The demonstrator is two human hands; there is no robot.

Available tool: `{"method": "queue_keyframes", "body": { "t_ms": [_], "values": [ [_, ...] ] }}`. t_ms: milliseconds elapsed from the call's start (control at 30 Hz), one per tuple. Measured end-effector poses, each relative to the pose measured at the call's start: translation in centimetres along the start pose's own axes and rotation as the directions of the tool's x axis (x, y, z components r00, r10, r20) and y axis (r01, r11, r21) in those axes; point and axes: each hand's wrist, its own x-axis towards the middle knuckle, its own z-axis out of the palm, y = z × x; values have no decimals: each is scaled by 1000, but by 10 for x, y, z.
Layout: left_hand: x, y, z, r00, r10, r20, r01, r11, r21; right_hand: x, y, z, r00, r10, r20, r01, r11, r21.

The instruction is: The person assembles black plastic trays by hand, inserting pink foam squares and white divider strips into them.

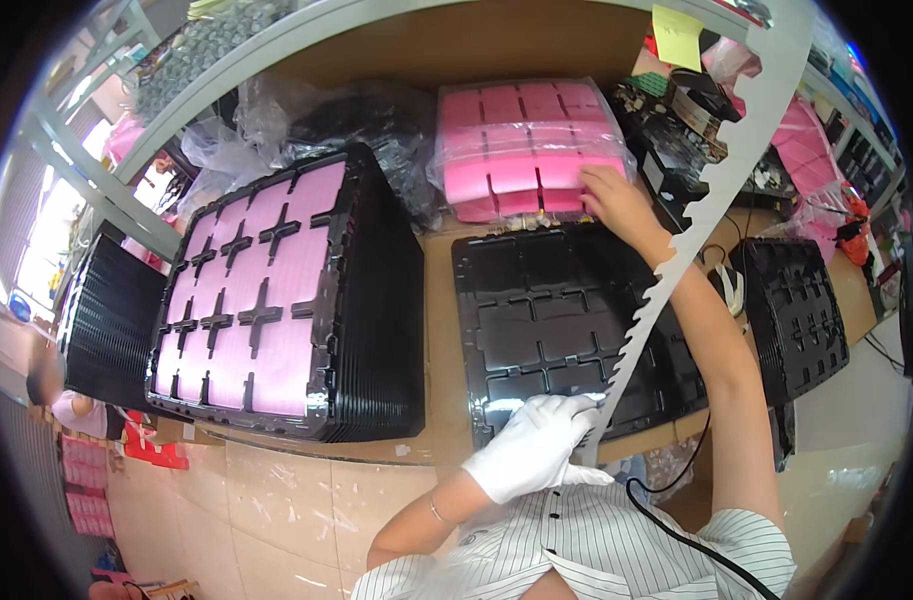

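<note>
1. At the black tray's (536, 325) near edge, the gloved left hand (536, 445) is seen loosely curled; behind the tray, pink sheets (526, 150) are touched by the right hand (616, 200). Neither grip can be told.
2. Left of the tray, worktop (441, 350) is left bare.
3. The tray's right part is crossed by a toothed strip (701, 220).

Hands: two, one gloved left hand (541, 440), one bare right hand (612, 200). Wristband (436, 511): one. Black tray stacks: three on the table (439, 335): outer stack (116, 320) at left edge, tall stack (381, 320) next to it, smaller stack (798, 315) toward right edge. Trays per stack: too tight to count. Full cross-shaped ribs (260, 316) atop tall stack: six. Black tray (536, 335) at near edge, middle: one visible, any below unclear. Bagged pink foam pack (536, 125), far edge: one. Yellow sticky note (677, 40): one. Pale notched strip (751, 150): one.
</note>
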Motion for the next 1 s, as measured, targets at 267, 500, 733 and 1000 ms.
{"method": "queue_keyframes", "body": {
  "t_ms": [267,500,733,1000],
  "values": [
    [-42,-19,-21,966,-145,-212,110,979,-169,51,18,33,962,30,272,-28,1000,-11],
    [3,-42,-39,952,-148,-268,106,981,-165,92,53,33,606,257,753,-650,706,282],
    [70,-72,-36,853,-149,-501,91,986,-138,90,67,38,682,539,494,-730,529,432],
    [214,-190,-41,877,-57,-478,365,724,584,75,-59,-24,900,317,-298,-241,933,266]
  ]
}}
